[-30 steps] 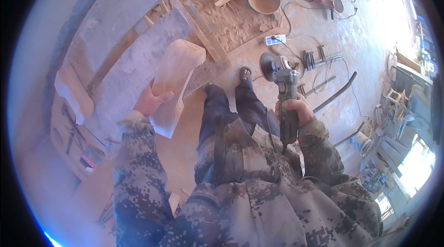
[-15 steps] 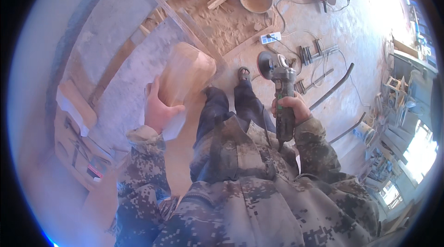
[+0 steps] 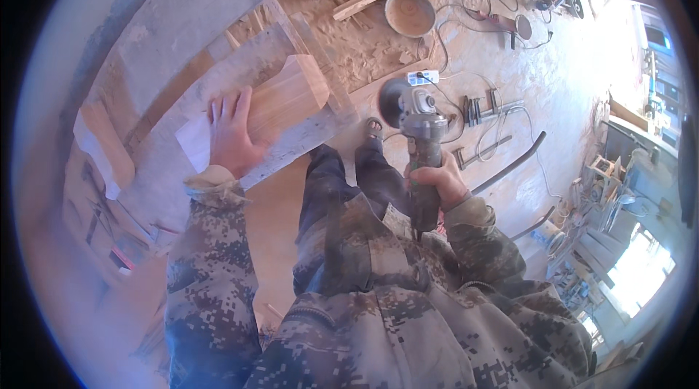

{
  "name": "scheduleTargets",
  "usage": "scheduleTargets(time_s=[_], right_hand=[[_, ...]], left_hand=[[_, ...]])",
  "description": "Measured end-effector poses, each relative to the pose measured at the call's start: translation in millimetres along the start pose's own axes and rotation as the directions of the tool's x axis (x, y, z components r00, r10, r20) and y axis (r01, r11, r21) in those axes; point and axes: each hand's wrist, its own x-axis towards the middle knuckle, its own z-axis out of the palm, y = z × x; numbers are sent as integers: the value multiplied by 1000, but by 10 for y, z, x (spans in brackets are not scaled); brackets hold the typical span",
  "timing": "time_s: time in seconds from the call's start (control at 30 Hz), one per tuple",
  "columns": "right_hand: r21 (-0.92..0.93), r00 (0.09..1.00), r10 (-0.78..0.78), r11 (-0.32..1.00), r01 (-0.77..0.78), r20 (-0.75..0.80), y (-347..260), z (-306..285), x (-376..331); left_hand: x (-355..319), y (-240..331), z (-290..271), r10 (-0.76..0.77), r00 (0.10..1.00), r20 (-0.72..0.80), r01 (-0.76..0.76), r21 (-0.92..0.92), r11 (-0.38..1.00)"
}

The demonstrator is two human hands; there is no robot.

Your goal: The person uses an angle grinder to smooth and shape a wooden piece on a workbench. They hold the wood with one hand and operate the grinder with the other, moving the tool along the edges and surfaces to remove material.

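Leftward had moved the angle grinder, gripped by the right hand; the left hand lay widely spread upon the wooden block, probably stiff, rather heavy, best held across its edges.

On my feed the left hand covers part of the wooden block and hides its own palm, while the right hand wraps the angle grinder, whose head blocks some of the disc from me. The bench hides the foot below the left trouser leg, and the camouflage jacket runs off my lower edge. I can't identify the small clutter at right, and glare whitens the window.
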Motion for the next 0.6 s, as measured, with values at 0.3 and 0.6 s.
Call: scheduleTargets(time_s=[0.3,0.6], right_hand=[[-415,980,-72,898,146,188,-75,369,122],[-527,983,-29,841,123,182,-227,679,273]], left_hand=[[82,52,208,-149,978,-146,168,131,977],[81,57,206,-119,970,-210,143,101,985]])
